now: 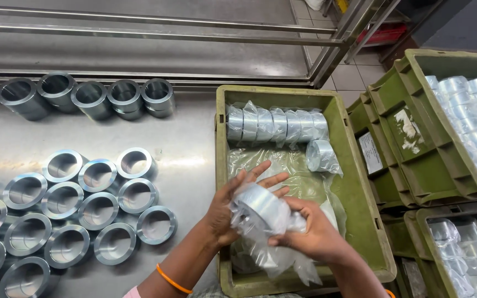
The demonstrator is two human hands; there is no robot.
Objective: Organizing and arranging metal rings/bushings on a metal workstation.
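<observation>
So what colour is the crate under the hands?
Olive green crate, best seen in the head view.

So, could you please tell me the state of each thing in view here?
Shiny metal ring in clear plastic bag: held by both hands, half wrapped.
Left hand: fingers spread against the bag.
Right hand: gripping the bag.
Green plastic crate: open, partly filled.
Bagged rings: lying in a row in the crate.
Bare metal rings: unwrapped, standing on the steel table.
</observation>
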